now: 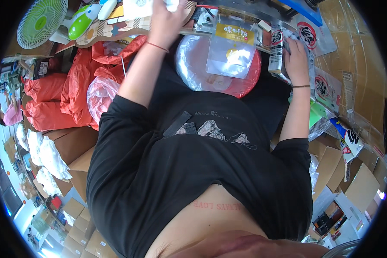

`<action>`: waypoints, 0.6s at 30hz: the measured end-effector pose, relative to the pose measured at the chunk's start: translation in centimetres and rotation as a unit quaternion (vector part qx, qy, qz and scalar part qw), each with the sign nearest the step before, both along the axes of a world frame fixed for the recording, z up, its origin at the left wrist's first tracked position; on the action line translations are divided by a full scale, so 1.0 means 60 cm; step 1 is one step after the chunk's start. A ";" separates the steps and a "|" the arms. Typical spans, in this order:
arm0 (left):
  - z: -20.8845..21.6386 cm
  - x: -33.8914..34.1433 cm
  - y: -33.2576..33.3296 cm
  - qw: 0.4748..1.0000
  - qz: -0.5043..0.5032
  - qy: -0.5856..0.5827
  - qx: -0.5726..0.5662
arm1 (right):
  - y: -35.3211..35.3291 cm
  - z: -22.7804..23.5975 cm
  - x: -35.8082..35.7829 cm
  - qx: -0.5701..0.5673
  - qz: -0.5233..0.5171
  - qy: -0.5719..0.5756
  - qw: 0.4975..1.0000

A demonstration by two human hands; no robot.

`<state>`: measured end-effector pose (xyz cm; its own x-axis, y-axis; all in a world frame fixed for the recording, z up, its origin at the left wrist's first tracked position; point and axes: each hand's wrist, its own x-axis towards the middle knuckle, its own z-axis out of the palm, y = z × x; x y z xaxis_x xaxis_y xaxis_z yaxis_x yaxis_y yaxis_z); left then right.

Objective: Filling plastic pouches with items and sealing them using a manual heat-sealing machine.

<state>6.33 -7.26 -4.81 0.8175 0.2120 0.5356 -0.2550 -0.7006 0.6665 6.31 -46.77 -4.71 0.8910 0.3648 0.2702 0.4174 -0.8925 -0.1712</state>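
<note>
My left hand [168, 20] reaches over the work surface at the top edge, beside a bright white sheet or pouch [137, 9]. It is smeared by motion and its fingertips are cut off, so its grip cannot be made out. At the right, my right hand [296, 60] has its thumb and fingers on a silvery packet at a stack of printed packets [276, 53]; the fingers are partly hidden. Between my arms, a clear pouch with a yellow label [234, 47] hangs below the metal edge of the bench, over a round red-rimmed tub [256, 71] with clear plastic over it.
A green fan [39, 23] stands on the patterned bench [129, 28] at the far left. Red plastic bags [51, 114] bulge below it. Cardboard boxes [77, 157] lie at my left; a plastic-wrapped carton [352, 56] rises at the right. Across the room is a person in pink [12, 114].
</note>
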 end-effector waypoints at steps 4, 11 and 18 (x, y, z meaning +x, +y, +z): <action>-0.037 -0.005 0.100 0.894 0.047 -0.158 0.417 | 0.003 -0.008 0.010 -0.030 -0.032 -0.149 0.988; -0.053 -0.073 0.092 0.959 -0.105 -0.046 0.259 | -0.002 0.004 0.017 0.023 -0.011 0.010 1.000; -0.031 -0.122 0.016 0.959 -0.153 0.238 0.002 | 0.007 0.002 0.017 0.069 0.048 -0.050 0.995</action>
<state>-0.99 -6.27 -6.69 0.9931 -0.0787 0.0867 -0.1170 -0.6437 0.7563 7.33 -46.34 -4.59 0.8202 0.3998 0.4092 0.5201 -0.8190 -0.2422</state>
